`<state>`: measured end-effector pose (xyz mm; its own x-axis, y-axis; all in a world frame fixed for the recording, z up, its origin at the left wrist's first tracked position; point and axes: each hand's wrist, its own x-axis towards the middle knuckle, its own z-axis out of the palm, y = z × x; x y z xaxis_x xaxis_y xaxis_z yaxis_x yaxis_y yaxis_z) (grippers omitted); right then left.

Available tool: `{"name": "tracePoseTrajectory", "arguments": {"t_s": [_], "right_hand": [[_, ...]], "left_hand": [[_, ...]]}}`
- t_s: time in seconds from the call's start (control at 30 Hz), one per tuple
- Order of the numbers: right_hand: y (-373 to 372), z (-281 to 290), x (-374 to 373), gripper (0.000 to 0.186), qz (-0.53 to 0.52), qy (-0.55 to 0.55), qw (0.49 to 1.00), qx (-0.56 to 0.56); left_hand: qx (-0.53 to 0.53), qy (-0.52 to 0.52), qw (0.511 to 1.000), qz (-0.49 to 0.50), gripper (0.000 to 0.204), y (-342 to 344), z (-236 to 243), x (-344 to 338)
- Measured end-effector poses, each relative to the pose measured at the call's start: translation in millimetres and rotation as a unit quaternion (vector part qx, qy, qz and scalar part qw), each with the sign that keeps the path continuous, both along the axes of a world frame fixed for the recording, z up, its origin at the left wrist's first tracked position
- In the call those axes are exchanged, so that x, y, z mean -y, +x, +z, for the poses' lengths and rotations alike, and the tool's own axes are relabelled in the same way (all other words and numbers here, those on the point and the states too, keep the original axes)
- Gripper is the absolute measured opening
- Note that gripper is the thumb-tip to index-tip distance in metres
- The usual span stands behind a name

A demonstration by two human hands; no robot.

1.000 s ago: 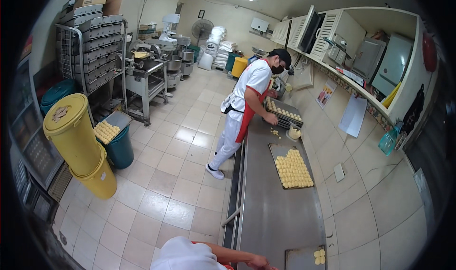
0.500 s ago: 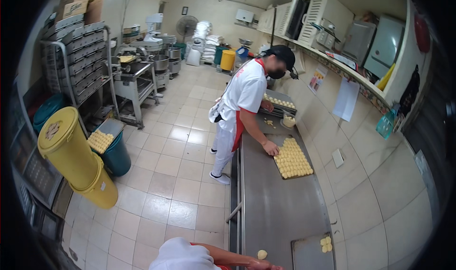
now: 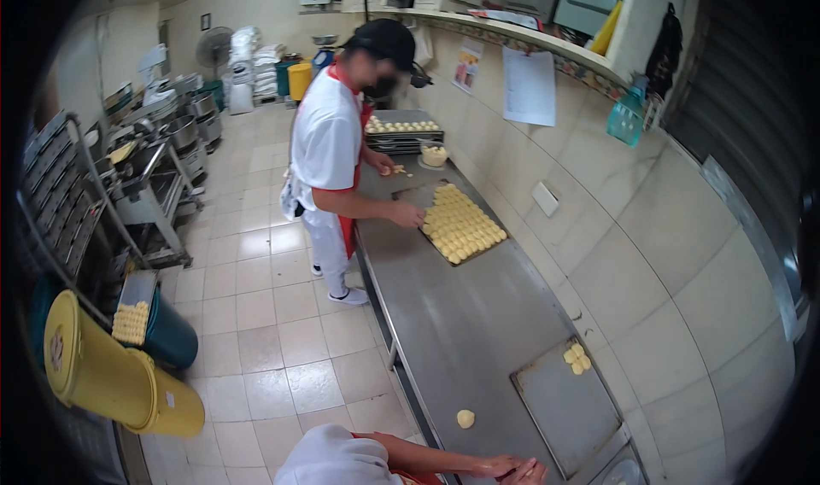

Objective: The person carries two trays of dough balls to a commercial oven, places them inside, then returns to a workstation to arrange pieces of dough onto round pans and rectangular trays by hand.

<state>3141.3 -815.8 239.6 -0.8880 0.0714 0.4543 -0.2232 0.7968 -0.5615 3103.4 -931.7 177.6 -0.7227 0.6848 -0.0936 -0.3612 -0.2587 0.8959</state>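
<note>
At the lower edge, my left hand (image 3: 497,465) reaches over the steel table's near end. My right hand (image 3: 528,473) meets it there, fingers bunched together. Whatever lies between the two hands is hidden by the fingers and the frame edge. Just beyond them, a single pale yellow dough ball (image 3: 465,418) rests on the table (image 3: 427,331). To the right of it lies a dark, shallow baking tray (image 3: 564,417). In that tray's far corner sits a small cluster of dough balls (image 3: 577,359).
Farther along, a co-worker (image 3: 329,135) touches a tray packed with dough balls (image 3: 461,224). A clear tub (image 3: 434,154) and stacked trays (image 3: 401,139) stand behind it. The tiled wall (image 3: 615,254) borders the table's right. Yellow bins (image 3: 111,374) stand on the floor at left.
My view has turned right and the table appears farther left. Both my hands now show together, where before one was mostly cut off. The co-worker's hand stays at the full tray.
</note>
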Motion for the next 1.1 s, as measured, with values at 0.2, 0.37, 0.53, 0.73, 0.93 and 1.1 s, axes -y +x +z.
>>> {"name": "tracePoseTrajectory", "arguments": {"t_s": [0.2, 0.37, 0.53, 0.73, 0.93, 1.1], "right_hand": [[-7, -68, -62, 0.026, -0.089, 0.081, 0.990, 0.077], [-8, -114, -123, 0.044, -0.092, 0.099, 0.977, 0.167], [-17, -145, -144, 0.036, -0.179, 0.115, 0.968, 0.133], [-15, -151, -182, 0.035, -0.096, 0.322, 0.893, 0.300], [-32, -94, -83, 0.039, -0.181, 0.142, 0.947, 0.223], [-36, -69, -34, 0.042, -0.007, -0.105, 0.949, 0.296]], "left_hand": [[0.000, 0.095, 0.993, -0.070, 0.039, 12, 25, -15], [-0.387, 0.072, 0.914, 0.101, 0.031, -15, 81, 47], [-0.179, -0.460, 0.782, 0.382, 0.022, -74, -28, 165], [-0.390, -0.633, 0.660, 0.111, 0.042, -97, -69, 186], [-0.376, -0.511, 0.708, 0.310, 0.048, -47, -63, 180], [-0.394, -0.546, 0.734, 0.087, 0.054, -54, -77, 132]]}}
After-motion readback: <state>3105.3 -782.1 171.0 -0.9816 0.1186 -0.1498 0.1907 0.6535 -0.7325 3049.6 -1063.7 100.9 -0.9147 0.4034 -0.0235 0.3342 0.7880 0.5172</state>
